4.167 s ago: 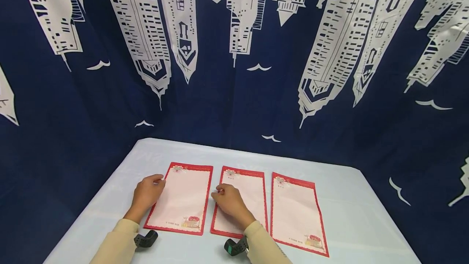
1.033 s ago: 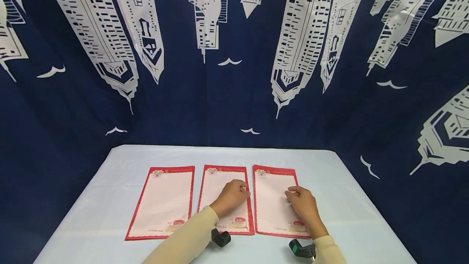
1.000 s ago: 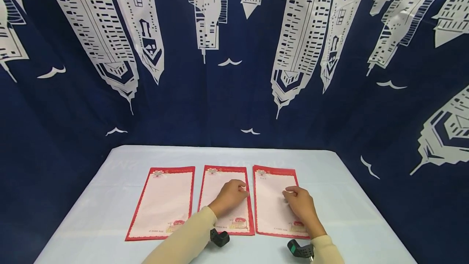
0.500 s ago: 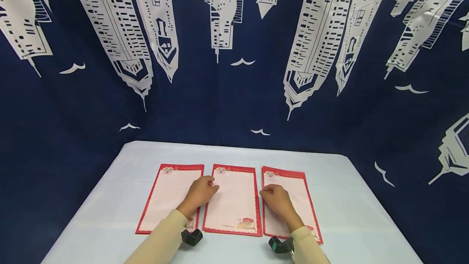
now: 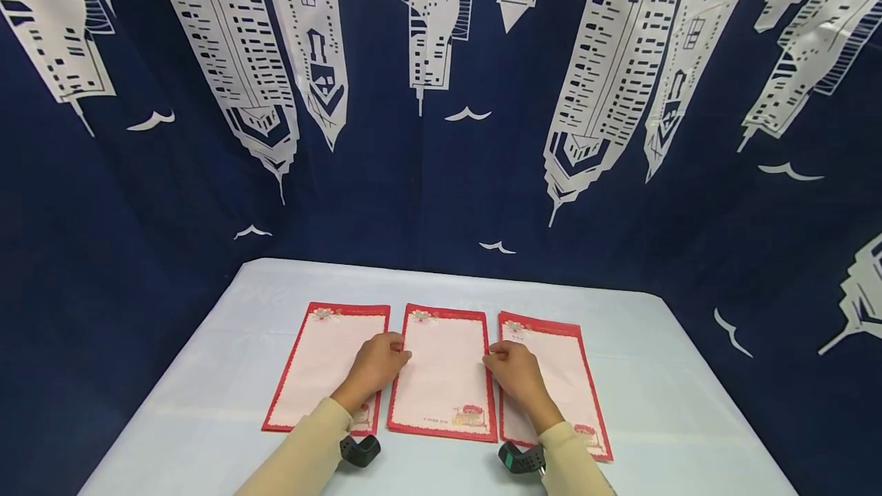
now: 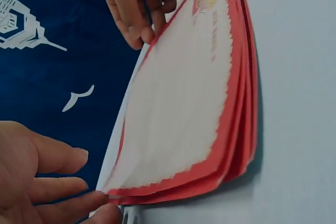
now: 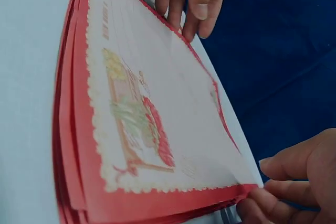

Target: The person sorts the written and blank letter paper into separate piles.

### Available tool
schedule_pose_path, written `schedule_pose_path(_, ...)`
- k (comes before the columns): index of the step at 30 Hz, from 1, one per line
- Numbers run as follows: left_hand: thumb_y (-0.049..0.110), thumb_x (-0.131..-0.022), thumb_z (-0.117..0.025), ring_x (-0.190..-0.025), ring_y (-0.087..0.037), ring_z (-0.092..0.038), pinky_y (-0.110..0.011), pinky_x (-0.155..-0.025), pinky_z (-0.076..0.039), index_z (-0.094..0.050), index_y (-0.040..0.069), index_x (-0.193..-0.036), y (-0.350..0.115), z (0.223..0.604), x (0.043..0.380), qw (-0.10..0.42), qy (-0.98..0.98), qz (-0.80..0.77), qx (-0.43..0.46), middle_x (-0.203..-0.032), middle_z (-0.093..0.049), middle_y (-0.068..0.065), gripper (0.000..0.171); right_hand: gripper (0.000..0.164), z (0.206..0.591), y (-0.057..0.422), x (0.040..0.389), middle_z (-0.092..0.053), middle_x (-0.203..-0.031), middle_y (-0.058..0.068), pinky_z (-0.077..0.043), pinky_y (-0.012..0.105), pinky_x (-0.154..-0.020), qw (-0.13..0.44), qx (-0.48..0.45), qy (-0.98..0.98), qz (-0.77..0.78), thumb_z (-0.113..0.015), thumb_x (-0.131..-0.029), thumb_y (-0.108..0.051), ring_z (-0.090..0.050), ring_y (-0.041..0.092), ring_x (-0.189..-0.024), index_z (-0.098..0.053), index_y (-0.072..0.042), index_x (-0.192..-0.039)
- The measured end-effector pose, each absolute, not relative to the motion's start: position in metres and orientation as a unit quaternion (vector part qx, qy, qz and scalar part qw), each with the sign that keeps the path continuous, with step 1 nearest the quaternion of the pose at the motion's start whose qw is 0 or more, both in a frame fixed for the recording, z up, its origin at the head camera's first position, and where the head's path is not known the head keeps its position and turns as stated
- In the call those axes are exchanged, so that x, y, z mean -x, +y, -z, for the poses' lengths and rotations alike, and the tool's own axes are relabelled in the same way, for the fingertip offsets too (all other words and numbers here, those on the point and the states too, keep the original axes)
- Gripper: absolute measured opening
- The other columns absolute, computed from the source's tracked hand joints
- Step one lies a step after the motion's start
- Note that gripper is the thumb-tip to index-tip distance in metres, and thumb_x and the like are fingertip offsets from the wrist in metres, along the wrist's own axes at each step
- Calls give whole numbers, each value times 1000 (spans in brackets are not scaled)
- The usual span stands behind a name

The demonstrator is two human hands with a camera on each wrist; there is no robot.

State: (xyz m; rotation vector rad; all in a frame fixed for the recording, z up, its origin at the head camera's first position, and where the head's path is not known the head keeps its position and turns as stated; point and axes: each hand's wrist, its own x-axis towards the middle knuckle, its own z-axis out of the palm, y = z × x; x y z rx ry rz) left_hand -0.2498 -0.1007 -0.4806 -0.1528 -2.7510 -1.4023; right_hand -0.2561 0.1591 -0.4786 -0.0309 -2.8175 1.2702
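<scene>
Three stacks of red-bordered pale pink paper sheets lie side by side in the head view. My left hand [image 5: 375, 364] is at the left edge of the middle paper stack [image 5: 444, 373], and my right hand [image 5: 518, 375] is at its right edge. In the left wrist view, relaxed fingers of my left hand [image 6: 31, 177] touch the stack's side, thumb apart. The right wrist view shows fingertips of my right hand [image 7: 310, 177] against the paper stack's [image 7: 173, 87] opposite side, where its layered sheets look slightly uneven. Neither hand curls round the paper.
The left paper stack [image 5: 331, 366] lies partly under my left forearm, and the right paper stack [image 5: 558, 373] partly under my right hand and sleeve. All rest on a white-covered table [image 5: 675, 389]. A dark blue curtain [image 5: 413, 197] with building prints hangs behind it.
My hands first flanked the left stack. A second ago they were near the right stack, the left hand at the middle stack's right edge; both have since moved left to flank the middle stack.
</scene>
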Motion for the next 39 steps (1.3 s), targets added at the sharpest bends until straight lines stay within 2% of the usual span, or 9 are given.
schedule_pose_path(5, -2, -87, -73, -101, -32, -67, -39, -77, -57, -66, -4, -125, -99, 484, 248, 46, -863, 502, 48, -111, -69, -15, 38, 27, 482, 159, 258, -66, -83, 4, -51, 27, -61, 62, 24, -893, -445, -73, -89, -8, -59, 14, -66, -70, 5, -112)
schedule_pose_path(11, -11, -81, -67, -87, -23, -67, -34, -69, -54, -67, -1, -123, -100, 487, 248, 71, -834, 547, 31, -103, -67, -13, 43, 35, 485, 159, 261, -64, -83, 4, -49, 27, -63, 80, 30, -884, -459, -74, -87, -7, -56, 14, -69, -67, 6, -118)
schedule_pose_path(16, -9, -82, -68, -82, -19, -66, -31, -66, -52, -65, -3, -126, -106, 484, 252, 78, -821, 566, 13, -97, -67, -11, 45, 35, 479, 154, 264, -66, -78, 4, -49, 27, -57, 67, 29, -872, -485, -73, -88, -7, -56, 14, -61, -67, 7, -120)
schedule_pose_path(19, -7, -83, -69, -77, -16, -63, -30, -65, -50, -66, -7, -123, -115, 481, 254, 79, -818, 570, 0, -92, -69, -10, 39, 33, 474, 146, 266, -65, -76, 3, -48, 27, -53, 60, 20, -866, -496, -72, -90, -8, -55, 13, -57, -68, 6, -120)
schedule_pose_path(23, -2, -87, -69, -69, -12, -58, -27, -60, -49, -70, -8, -117, -131, 479, 253, 67, -819, 568, -33, -90, -69, -8, 30, 30, 470, 130, 270, -66, -76, 3, -48, 26, -52, 59, 4, -868, -493, -70, -91, -9, -56, 12, -57, -70, 5, -118)
schedule_pose_path(27, 1, -90, -67, -66, -12, -58, -27, -56, -49, -70, -7, -117, -157, 476, 251, 69, -825, 558, -61, -91, -69, -9, 29, 29, 468, 106, 277, -66, -77, 3, -48, 26, -52, 51, -25, -868, -493, -67, -91, -7, -57, 11, -56, -70, 4, -117)
schedule_pose_path(32, 2, -90, -64, -65, -13, -56, -28, -57, -48, -70, -7, -119, -192, 475, 247, 81, -836, 537, -81, -89, -69, -9, 30, 32, 468, 71, 282, -62, -72, 1, -45, 25, -54, 34, -75, -876, -476, -62, -88, -2, -51, 9, -54, -70, 6, -117)
schedule_pose_path(36, 2, -91, -64, -73, -16, -57, -29, -64, -47, -69, -9, -117, -214, 475, 240, 90, -856, 503, -85, -87, -69, -8, 29, 34, 470, 46, 281, -57, -69, -2, -42, 25, -57, 11, -101, -881, -462, -60, -86, -1, -48, 8, -55, -69, 6, -119)
schedule_pose_path(39, 2, -90, -63, -79, -21, -57, -31, -69, -46, -70, -9, -115, -227, 474, 235, 103, -871, 472, -91, -86, -69, -9, 28, 37, 470, 28, 280, -58, -68, -1, -45, 26, -60, -19, -118, -878, -463, -60, -88, -4, -51, 9, -57, -66, 8, -123)
